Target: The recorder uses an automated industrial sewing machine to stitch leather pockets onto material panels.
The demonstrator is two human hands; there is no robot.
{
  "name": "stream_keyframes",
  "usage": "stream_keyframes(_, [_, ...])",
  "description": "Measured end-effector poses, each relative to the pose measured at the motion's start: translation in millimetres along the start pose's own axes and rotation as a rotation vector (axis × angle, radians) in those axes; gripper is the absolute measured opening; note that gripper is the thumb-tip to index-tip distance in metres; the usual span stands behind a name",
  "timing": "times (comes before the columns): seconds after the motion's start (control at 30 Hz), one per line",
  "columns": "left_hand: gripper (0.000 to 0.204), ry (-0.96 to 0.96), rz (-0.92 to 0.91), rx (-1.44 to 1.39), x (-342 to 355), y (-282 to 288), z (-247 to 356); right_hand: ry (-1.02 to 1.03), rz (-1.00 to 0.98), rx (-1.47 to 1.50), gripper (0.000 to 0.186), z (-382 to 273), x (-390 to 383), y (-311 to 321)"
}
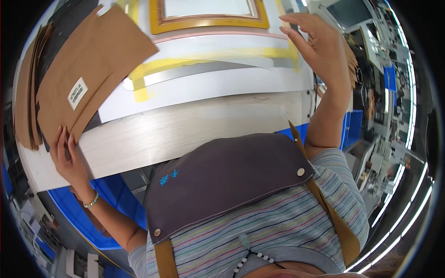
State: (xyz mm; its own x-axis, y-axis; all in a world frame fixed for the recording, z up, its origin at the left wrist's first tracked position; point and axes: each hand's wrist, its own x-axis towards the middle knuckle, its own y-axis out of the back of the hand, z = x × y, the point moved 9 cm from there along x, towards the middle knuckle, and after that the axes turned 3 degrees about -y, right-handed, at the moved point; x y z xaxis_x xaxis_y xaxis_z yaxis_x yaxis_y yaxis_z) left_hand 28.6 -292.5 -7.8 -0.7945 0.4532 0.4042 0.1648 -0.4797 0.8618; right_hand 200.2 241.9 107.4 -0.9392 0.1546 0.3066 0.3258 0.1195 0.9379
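Observation:
My left hand (69,155) rests its fingertips, slightly apart, on the lower end of a large brown flat piece (104,51) with a white label (77,92); it holds nothing clearly. A stack of brown pieces (30,88) lies left of it. My right hand (317,48) is raised with thumb and fingers apart and empty, near the right side of a yellow-rimmed frame (208,23). The frame sits on a white board (204,81) marked with yellow tape strips (141,90).
The pale worktable edge (185,125) runs before my dark apron (227,180). A blue bin (111,208) sits below at the left, another (352,127) at the right. Brown pieces (351,65), equipment (343,14) and workbenches fill the right background.

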Motion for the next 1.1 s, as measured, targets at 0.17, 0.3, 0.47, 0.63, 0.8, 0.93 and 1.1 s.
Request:
stream_keyframes(0.17, [0.024, 0.09, 0.047, -0.2, -5.5, -8.1, -6.1, -0.288, -0.124, 0.089, 0.03, 60.1, -70.6, -0.5])
stream_keyframes(0.3, [0.021, 0.015, -0.013, -0.121, -1.9, -16.4, 22.5, -0.293, -0.142, 0.047, 0.03, 43.6, -94.7, -1.4])
stream_keyframes(0.47, [0.032, 0.008, 0.128, -0.023, -22.7, -3.8, 36.0, -0.317, -0.11, 0.307, 0.025, 33.6, -113.3, -13.0])
stream_keyframes(0.63, [0.032, -0.001, 0.098, -0.038, -4.6, -0.3, 53.2, -0.625, -0.05, 0.03, 0.023, 101.2, -146.0, 10.7])
stream_keyframes(0.8, [0.018, -0.09, 0.16, -0.087, -14.6, -0.5, 58.4, -0.264, 0.089, 0.031, 0.033, 92.5, -111.5, -34.6])
stream_keyframes(0.93, [0.024, -0.132, 0.068, -0.169, -31.7, -8.0, 114.6, -0.237, 0.023, -0.214, 0.036, 98.5, -89.6, -54.0])
stream_keyframes(1.1, [0.055, -0.073, 0.13, -0.075, -47.3, -1.7, 142.2, -0.276, -0.07, -0.24, 0.042, 109.5, -70.5, -64.2])
